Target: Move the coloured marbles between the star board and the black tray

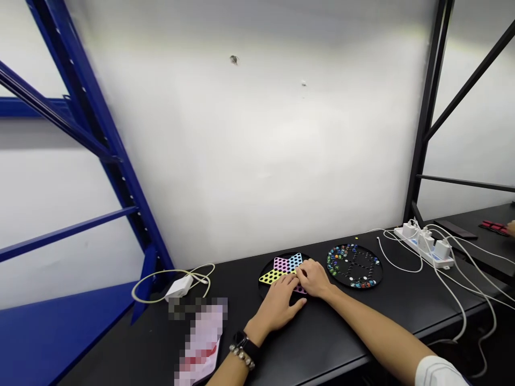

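Seen from the head camera, the left hand (277, 305) and right hand (311, 279) are both over a star-shaped Chinese checkers board (284, 272), which sits on a round black base on the black tabletop (306, 348), toward the back edge by the wall. The left hand lies flat and open on the board's near side, its fingers extended and released. The right hand rests just beside it near the board's centre, its fingers curved downward; whether they pinch anything small cannot be told. The board's yellow point aims left, and its blue point aims back toward the wall, while the hands cover the near points. Its longest visible stretch runs left to right along the tabletop. Just to the right lies a round black marble board (354, 266) with coloured marbles around its rim. Farther right stands a white power strip (422, 245) with plugged-in cables. To the left lies a white charger (179, 287), and a co-worker's hand (512, 228) shows at the far right edge.
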A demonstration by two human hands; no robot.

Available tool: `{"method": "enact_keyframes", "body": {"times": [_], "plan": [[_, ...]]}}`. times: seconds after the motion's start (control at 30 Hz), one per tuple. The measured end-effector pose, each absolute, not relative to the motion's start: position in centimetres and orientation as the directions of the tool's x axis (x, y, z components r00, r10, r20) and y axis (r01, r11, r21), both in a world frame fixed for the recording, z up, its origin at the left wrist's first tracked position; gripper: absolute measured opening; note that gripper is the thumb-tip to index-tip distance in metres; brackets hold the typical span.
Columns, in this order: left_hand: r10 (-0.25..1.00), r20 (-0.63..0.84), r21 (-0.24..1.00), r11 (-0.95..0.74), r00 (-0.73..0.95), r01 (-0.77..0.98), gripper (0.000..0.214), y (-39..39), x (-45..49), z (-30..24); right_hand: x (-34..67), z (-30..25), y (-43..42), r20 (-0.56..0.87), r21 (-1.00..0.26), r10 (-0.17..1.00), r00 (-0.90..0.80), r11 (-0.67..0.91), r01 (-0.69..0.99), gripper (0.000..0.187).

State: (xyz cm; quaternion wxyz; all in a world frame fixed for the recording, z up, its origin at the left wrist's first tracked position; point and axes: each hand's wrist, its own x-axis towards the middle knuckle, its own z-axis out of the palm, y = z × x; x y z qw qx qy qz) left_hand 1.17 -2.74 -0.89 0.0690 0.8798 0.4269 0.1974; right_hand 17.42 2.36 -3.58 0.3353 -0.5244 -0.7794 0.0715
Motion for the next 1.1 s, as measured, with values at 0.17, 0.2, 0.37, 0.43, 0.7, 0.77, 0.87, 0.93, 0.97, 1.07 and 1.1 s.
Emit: {"method": "enact_keyframes", "body": {"times": [0.17,0.2,0.37,0.43,0.7,0.77,0.87,0.93,0.97,1.07,1.1], "plan": [[0.774,0.300,0.281,-0.630,0.557,0.724,0.040,-2.7,1.2,-1.0,17.4,-3.4,2.4,0.458,-0.498,0.850,-0.260,0.487,0.717,0.036],[0.776,0.295,0.284,-0.629,0.558,0.724,0.040,-2.7,1.2,-0.9,17.5,-3.3,2.6,0.470,-0.498,0.845,-0.256,0.493,0.713,0.036],[0.769,0.290,0.302,-0.638,0.570,0.708,0.036,-2.8,1.2,-0.6,21.0,-1.6,4.5,0.522,-0.484,0.851,-0.059,0.353,0.800,0.030],[0.769,0.293,0.305,-0.638,0.568,0.707,0.036,-2.8,1.1,-0.5,24.0,-1.1,5.5,0.486,-0.492,0.872,0.069,0.207,0.846,0.025],[0.771,0.288,0.304,-0.636,0.568,0.709,0.037,-2.6,1.0,-0.8,34.0,-2.8,7.5,0.233,-0.405,0.893,0.384,-0.270,0.873,0.046],[0.767,0.296,0.303,-0.640,0.569,0.706,0.037,-2.5,0.9,-0.9,34.5,-3.3,7.6,0.173,-0.392,0.912,0.372,-0.283,0.875,0.049],[0.770,0.286,0.310,-0.638,0.571,0.705,0.037,-2.5,0.9,-0.9,34.3,-3.7,7.8,0.121,-0.382,0.942,0.312,-0.246,0.891,0.048],[0.776,0.272,0.320,-0.630,0.569,0.707,0.037,-2.6,0.9,-0.8,34.2,-3.8,7.9,0.131,-0.383,0.949,0.288,-0.220,0.897,0.047],[0.779,0.269,0.325,-0.627,0.566,0.709,0.037,-2.6,1.0,-0.7,34.2,-3.9,8.0,0.142,-0.388,0.950,0.279,-0.206,0.898,0.046],[0.781,0.270,0.329,-0.625,0.564,0.708,0.037,-2.8,1.0,-0.5,34.5,-4.2,8.3,0.175,-0.427,0.949,0.262,-0.167,0.889,0.046],[0.781,0.270,0.331,-0.625,0.564,0.707,0.036,-2.8,1.1,-0.4,34.6,-4.4,8.4,0.185,-0.446,0.948,0.259,-0.153,0.882,0.045]]}}
